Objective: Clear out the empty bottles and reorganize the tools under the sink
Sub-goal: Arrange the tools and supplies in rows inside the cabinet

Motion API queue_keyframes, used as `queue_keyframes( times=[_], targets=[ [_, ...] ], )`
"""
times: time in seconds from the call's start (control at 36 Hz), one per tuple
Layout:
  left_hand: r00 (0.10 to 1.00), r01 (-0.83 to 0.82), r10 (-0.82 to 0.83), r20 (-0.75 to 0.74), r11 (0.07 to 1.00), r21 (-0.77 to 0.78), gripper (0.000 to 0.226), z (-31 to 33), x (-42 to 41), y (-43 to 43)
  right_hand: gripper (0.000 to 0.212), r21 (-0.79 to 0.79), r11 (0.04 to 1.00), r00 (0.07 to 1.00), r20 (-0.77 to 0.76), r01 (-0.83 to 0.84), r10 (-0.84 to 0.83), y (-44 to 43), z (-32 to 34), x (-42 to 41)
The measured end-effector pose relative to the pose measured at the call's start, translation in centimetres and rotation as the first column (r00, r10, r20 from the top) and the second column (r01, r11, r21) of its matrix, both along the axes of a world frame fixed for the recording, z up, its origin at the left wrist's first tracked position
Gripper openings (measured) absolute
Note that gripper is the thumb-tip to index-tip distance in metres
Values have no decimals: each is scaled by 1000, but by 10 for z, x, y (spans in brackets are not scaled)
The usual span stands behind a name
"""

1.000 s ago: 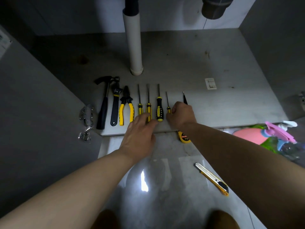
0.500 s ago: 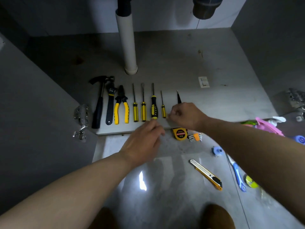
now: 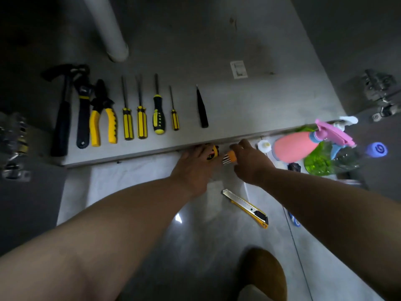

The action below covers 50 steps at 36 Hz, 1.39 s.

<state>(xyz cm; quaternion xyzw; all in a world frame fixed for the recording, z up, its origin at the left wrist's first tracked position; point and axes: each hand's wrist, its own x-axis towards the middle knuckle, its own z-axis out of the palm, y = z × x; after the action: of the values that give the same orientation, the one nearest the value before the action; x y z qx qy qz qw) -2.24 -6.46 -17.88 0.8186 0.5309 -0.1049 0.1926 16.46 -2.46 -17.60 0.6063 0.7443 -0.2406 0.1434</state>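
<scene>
The grey floor of the cupboard (image 3: 260, 101) under the sink is dim, with a white pipe (image 3: 108, 29) coming down at the back and a small sticker (image 3: 238, 69) further right. The tools lie in a neat row near its front edge, handles toward the person: a black hammer (image 3: 63, 114), a wrench (image 3: 83, 114), yellow-handled pliers (image 3: 103, 122), four yellow-and-black screwdrivers (image 3: 141, 122) side by side, and, a little apart on the right, a slim black pointed tool (image 3: 202, 111).

Just below the front edge, over the shiny tiled floor, both hands are close together. The left hand (image 3: 195, 168) lies over a yellow tape measure (image 3: 213, 152) and hides most of it, so I cannot tell whether it is gripped. The right hand (image 3: 249, 164) pinches the orange holder of a set of hex keys (image 3: 229, 157), metal ends pointing toward the left hand.

A yellow utility knife (image 3: 245, 207) lies on the tiles between the forearms. To the right sit a pink spray bottle (image 3: 295, 146), a green bottle (image 3: 319, 161) and a blue cap (image 3: 378, 149), blurred and jumbled together. A blue object (image 3: 294, 220) is mostly cut off by the right arm. Metal door hinges (image 3: 379, 92) show at the edges, smeared.
</scene>
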Motion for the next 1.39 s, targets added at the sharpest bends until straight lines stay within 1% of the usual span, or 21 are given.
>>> queue_keyframes(
  times=[0.17, 0.25, 0.31, 0.36, 0.42, 0.47, 0.53, 0.58, 0.64, 0.69, 0.78, 0.86, 0.92, 1.0, 1.06, 1.11, 1.17, 1.22, 1.28, 1.33, 1.39],
  targets=[
    [1000, 15, -16, 0, 993, 118, 59, -15, 3, -2, 55, 43, 999, 995, 95, -8, 4, -1, -21, -13],
    [999, 24, -30, 41, 990, 136, 59, -18, -1, -8, 54, 45, 999, 994, 107, 0, -5, -8, -27, -12],
    [995, 29, -39, 90, 993, 111, 59, -22, -8, -14, 55, -9, 1000, 994, 107, 14, -13, -13, -29, -11],
    [989, -14, 4, 147, 998, 68, 48, -25, -17, -23, 50, -88, 995, 997, 77, 36, -29, -16, -25, -10],
    [965, -127, 122, 232, 992, 8, 29, -25, -23, -30, 36, -146, 989, 1000, -7, 28, -29, -17, -16, -9],
    [917, -239, 254, 307, 967, -87, 29, -22, -27, -36, 24, -221, 975, 990, -139, -10, -21, -17, -1, -9],
    [880, -280, 337, 336, 937, -207, 40, -20, -31, -40, 11, -348, 937, 927, -340, 33, -159, -16, 16, -6],
    [934, -185, 238, 265, 960, -208, 39, -14, -36, -42, 5, -538, 837, 775, -484, 103, -406, -12, 38, -3],
    [967, -83, 129, 221, 975, -207, 31, -5, -41, -45, 8, -615, 782, 670, -541, 97, -509, -1, 60, -4],
    [979, 60, -25, 200, 983, -173, 29, 8, -48, -46, 7, -604, 791, 587, -605, 103, -538, 15, 81, -11],
    [950, 181, -145, 276, 977, -109, 50, 36, -55, -43, 5, -506, 840, 493, -689, 197, -531, 47, 108, -29],
    [909, 114, -116, 400, 993, 28, 41, 74, -66, -28, 11, -409, 861, 457, -730, 303, -508, 84, 125, -52],
    [884, -2, -40, 466, 996, 90, 38, 92, -79, -13, 10, -341, 857, 466, -729, 388, -501, 108, 126, -69],
    [768, -296, 168, 618, 949, 109, 44, 109, -104, 11, 6, -242, 840, 517, -696, 485, -499, 137, 118, -92],
    [612, -517, 308, 729, 853, 73, 50, 116, -119, 25, 5, -200, 826, 545, -666, 527, -509, 152, 112, -106],
    [409, -683, 424, 808, 729, -37, 48, 123, -131, 38, 10, -199, 805, 549, -639, 560, -539, 164, 103, -119],
    [238, -742, 465, 853, 653, -149, 45, 127, -141, 48, 18, -219, 791, 543, -622, 571, -564, 172, 94, -129],
    [119, -746, 468, 876, 624, -233, 43, 126, -150, 54, 19, -251, 787, 519, -634, 563, -574, 177, 85, -135],
    [67, -750, 476, 877, 604, -271, 43, 123, -157, 56, 14, -250, 789, 517, -638, 562, -571, 178, 78, -139],
    [38, -757, 490, 871, 583, -295, 45, 118, -161, 57, 7, -150, 806, 602, -590, 573, -538, 180, 70, -143],
    [-7, -750, 498, 867, 571, -334, 46, 111, -163, 56, 21, -93, 783, 609, -574, 616, -547, 182, 62, -146]
  ],
)
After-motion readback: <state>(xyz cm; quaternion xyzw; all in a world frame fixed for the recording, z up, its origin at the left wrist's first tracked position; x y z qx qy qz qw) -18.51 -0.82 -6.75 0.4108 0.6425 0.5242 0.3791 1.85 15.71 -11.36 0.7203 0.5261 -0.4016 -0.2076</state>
